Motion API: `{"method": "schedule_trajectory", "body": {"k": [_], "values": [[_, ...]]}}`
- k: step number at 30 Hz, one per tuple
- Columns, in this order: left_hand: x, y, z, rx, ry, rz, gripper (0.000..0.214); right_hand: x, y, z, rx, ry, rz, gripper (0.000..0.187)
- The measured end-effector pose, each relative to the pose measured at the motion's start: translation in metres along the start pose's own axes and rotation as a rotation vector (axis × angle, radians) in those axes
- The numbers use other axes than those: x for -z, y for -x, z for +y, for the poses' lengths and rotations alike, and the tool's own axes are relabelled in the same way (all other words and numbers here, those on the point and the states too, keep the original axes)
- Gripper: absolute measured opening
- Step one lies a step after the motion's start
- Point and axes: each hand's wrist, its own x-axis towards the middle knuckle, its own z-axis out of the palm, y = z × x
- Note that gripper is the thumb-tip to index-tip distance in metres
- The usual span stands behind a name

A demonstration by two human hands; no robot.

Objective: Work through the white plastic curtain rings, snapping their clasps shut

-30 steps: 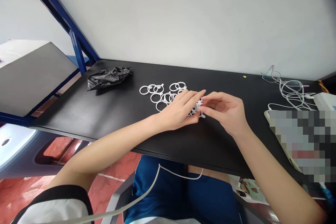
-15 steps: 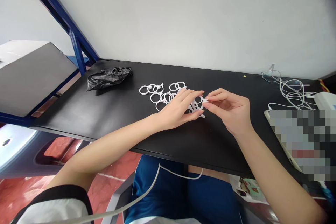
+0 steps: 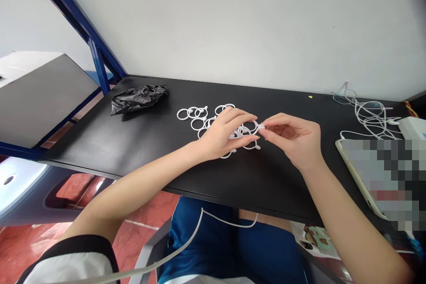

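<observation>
Several thin white plastic rings (image 3: 183,114) with small knobs, like curtain rings, lie overlapping on the black table. My right hand (image 3: 294,137) pinches the knobbed end of one white ring (image 3: 261,128) between thumb and fingertips, at the right side of the pile. My left hand (image 3: 226,133) is over the middle of the pile, hiding some rings. Its thumb and fingers are spread apart, reaching either side of the ring that my right hand pinches. Whether those fingertips touch it is hard to see.
A crumpled black plastic bag (image 3: 139,99) lies at the table's back left. To the right are tangled white cables (image 3: 366,113), a white box (image 3: 412,128) and a blurred-out device (image 3: 357,177). A pale cable (image 3: 176,253) hangs across my lap. Blue frame posts (image 3: 99,64) stand at left.
My left hand has shifted slightly left, and its thumb and fingers stay apart. More rings show below and between its fingers. My right hand has moved slightly right, still pinching.
</observation>
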Motion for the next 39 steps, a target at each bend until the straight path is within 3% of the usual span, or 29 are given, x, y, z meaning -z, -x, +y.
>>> {"method": "schedule_trajectory", "body": {"k": [4, 10, 14, 32, 39], "values": [[-0.001, 0.000, -0.001, -0.004, 0.003, 0.003, 0.036, 0.005, -0.002, 0.001, -0.004, 0.020, -0.041, 0.014], [0.002, -0.002, 0.004, 0.078, 0.022, 0.070, 0.049, 0.003, -0.002, 0.000, 0.035, 0.051, 0.022, 0.011], [0.005, -0.004, 0.007, 0.128, 0.048, 0.074, 0.047, 0.001, -0.001, -0.002, 0.058, 0.059, 0.026, 0.014], [0.001, -0.002, -0.004, -0.021, -0.034, 0.131, 0.044, 0.005, -0.002, -0.004, 0.015, 0.114, 0.023, 0.005], [0.003, -0.003, -0.004, -0.001, -0.074, 0.090, 0.045, 0.003, -0.002, -0.005, 0.032, 0.135, 0.025, 0.005]]}}
